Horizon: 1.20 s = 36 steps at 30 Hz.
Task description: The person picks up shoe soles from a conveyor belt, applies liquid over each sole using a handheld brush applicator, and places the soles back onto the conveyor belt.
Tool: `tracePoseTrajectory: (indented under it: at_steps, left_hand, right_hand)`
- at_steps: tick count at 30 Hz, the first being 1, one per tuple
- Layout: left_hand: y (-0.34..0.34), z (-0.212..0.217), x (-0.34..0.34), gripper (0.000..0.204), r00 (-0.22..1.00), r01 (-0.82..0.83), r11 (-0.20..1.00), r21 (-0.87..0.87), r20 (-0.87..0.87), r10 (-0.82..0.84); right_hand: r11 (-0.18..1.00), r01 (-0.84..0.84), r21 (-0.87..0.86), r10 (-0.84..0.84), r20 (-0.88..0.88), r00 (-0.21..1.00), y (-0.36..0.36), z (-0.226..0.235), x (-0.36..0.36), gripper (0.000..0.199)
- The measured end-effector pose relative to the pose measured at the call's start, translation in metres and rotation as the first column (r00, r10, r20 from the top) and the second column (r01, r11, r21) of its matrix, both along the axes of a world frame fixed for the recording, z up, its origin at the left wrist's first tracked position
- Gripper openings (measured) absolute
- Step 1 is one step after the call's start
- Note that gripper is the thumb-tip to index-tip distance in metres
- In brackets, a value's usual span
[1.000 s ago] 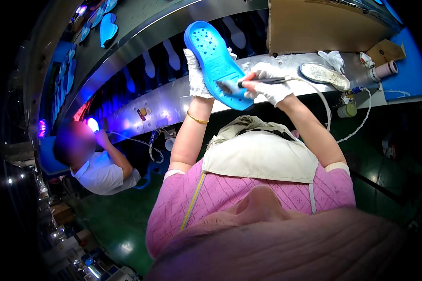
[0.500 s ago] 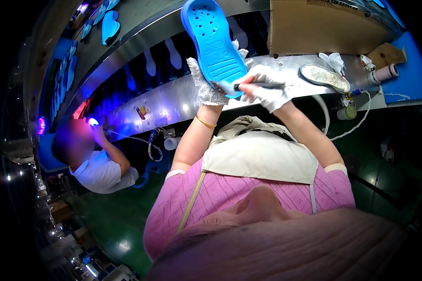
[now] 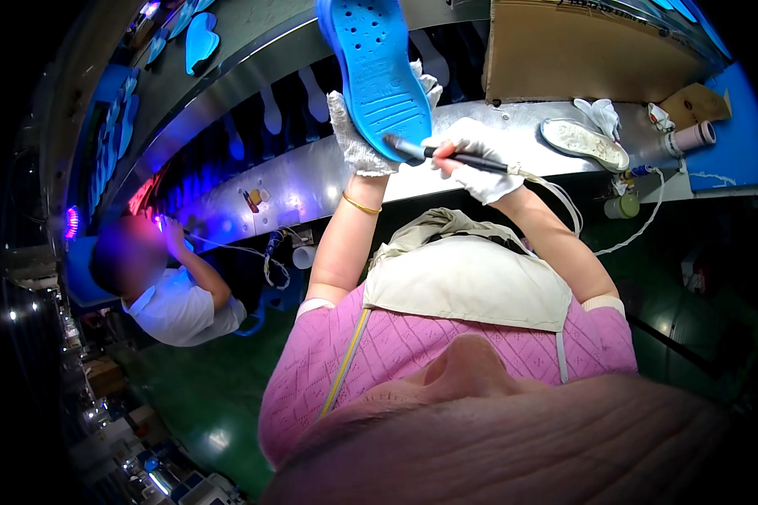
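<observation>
A blue shoe sole point(image 3: 381, 88), with holes toward its far end and ridges near its heel, is held up over the bench. My left hand point(image 3: 360, 145), in a white glove, grips it from beneath and around the heel end; white-gloved fingers show past its right edge. In my right hand point(image 3: 483, 160), also gloved with bare fingertips showing, is a brush point(image 3: 411, 150) with a black handle and a pale tube at its back end. The bristles rest on the heel area of the sole, or just over it.
On the metal bench point(image 3: 286, 185) lie a whitish sole point(image 3: 584, 143) and a white cloth point(image 3: 600, 116). A cardboard box point(image 3: 589, 59) stands behind them. Several soles sit along the line beyond. A co-worker point(image 3: 181, 303) works at left. A greenish jar point(image 3: 621, 206) hangs below the bench edge.
The sole and my left hand have shifted slightly up and left. The brush has moved from the sole's lower edge onto its heel surface, its handle now tilted down to the right.
</observation>
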<state>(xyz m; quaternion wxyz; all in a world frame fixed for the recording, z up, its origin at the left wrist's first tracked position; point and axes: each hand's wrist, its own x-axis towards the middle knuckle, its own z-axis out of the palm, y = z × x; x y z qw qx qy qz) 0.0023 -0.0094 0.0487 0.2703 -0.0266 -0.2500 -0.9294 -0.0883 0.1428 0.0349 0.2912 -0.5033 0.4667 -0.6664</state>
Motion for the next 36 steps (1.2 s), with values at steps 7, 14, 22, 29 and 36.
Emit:
tracePoseTrajectory:
  at_steps: [7,14,22,29,36]
  left_hand:
    - [-0.014,0.003,0.0,0.089,0.995,0.099,0.994,0.053,0.017,-0.1]
    - [-0.032,0.01,0.006,0.088,0.964,0.261,0.964,0.058,0.036,-0.263]
    - [-0.04,0.01,-0.003,0.058,0.917,0.205,0.979,0.016,0.346,-0.198]
    - [-0.044,0.014,-0.011,0.042,0.741,0.336,0.942,-0.022,0.623,-0.25]
    - [-0.039,0.011,-0.024,0.041,0.652,0.463,0.884,-0.062,0.7,-0.292]
  right_hand:
    - [0.998,-0.011,0.058,0.006,0.088,0.996,-0.008,0.005,-0.013,0.011]
    - [0.869,-0.29,0.401,0.113,0.409,0.905,0.013,0.004,-0.01,0.013]
    - [0.998,-0.019,-0.066,0.002,-0.243,0.97,-0.01,0.021,-0.013,0.021]
    - [0.995,-0.09,0.053,0.102,-0.33,0.938,-0.012,0.022,-0.019,0.014]
    - [0.975,-0.081,0.209,0.138,-0.274,0.952,-0.008,0.036,-0.041,0.014]
